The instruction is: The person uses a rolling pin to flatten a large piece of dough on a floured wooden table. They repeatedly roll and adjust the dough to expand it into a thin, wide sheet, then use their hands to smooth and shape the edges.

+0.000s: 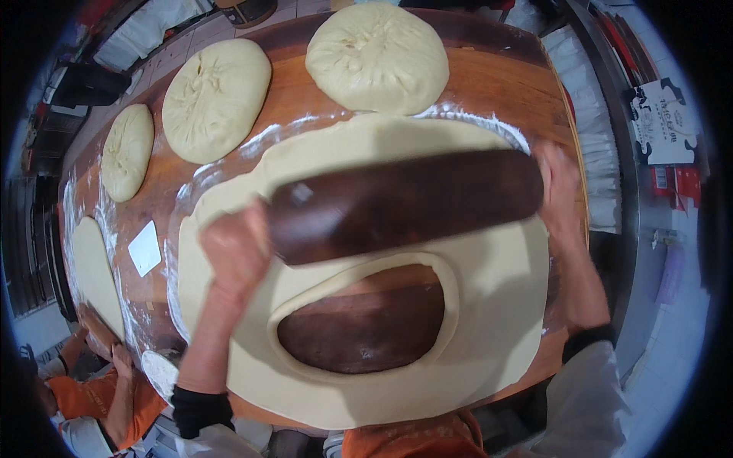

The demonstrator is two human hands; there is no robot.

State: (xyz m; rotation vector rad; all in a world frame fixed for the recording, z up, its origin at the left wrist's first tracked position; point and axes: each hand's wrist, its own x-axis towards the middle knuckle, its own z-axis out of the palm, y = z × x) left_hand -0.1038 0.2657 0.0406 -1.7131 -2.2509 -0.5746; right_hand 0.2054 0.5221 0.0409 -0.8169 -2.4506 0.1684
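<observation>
A large, dark wooden rolling pin [406, 200] lies slantwise across the far half of a broad sheet of dough [498, 297]. My left hand [237, 243] grips its left end, and my right hand [558, 183] is wrapped around the right end; both are slightly blurred. Whether the pin presses on the dough or is just above it, I cannot tell. Nearer to me, the sheet has a large oval opening with a thick, raised rim [449, 320]. Dark wood of the table shows through this hole. The dough's front edge reaches close to my orange apron [415, 438].
Several round dough lumps [378, 60] with gathered tops sit along the table's [492, 80] far side. White flour streaks the wood. A white scraper [145, 249] lies at left. Beyond it, a co-worker's hands [120, 358] hold a rolling pin [98, 332] at another dough sheet [96, 269].
</observation>
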